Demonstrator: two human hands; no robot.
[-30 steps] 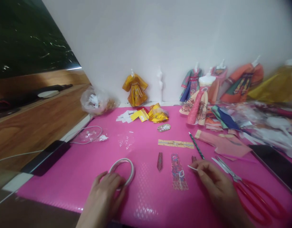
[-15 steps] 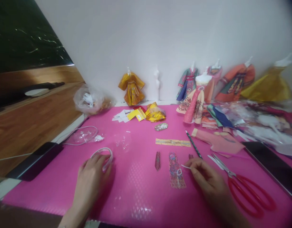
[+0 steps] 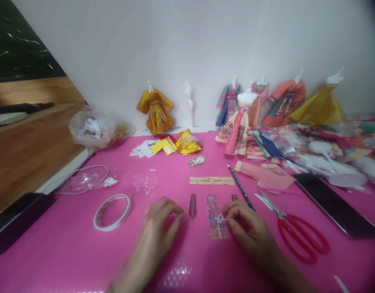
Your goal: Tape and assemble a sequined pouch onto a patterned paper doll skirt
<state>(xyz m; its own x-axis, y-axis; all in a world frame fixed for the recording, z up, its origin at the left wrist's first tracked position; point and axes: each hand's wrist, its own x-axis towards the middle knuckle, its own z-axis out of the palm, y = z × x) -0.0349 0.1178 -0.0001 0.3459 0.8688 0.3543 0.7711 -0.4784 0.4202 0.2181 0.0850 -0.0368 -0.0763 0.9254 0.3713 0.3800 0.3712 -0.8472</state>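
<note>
The left hand (image 3: 158,230) has left the one tape ring (image 3: 112,211) for the single patterned strip (image 3: 216,209), mid-surface, long axis running from near edge to far edge. Its grip is too blurred to tell. The right hand (image 3: 247,226) pinches a white sliver (image 3: 220,220) on the strip. Two dark slips (image 3: 192,205) flank it.

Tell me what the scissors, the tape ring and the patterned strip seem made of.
Scissors: bare grey metal blades, glossy red handles, likely plastic. Tape ring: whitish, half-clear film, probably plastic. Patterned strip: thin, flat, printed; probably paper, possibly fabric.
</note>
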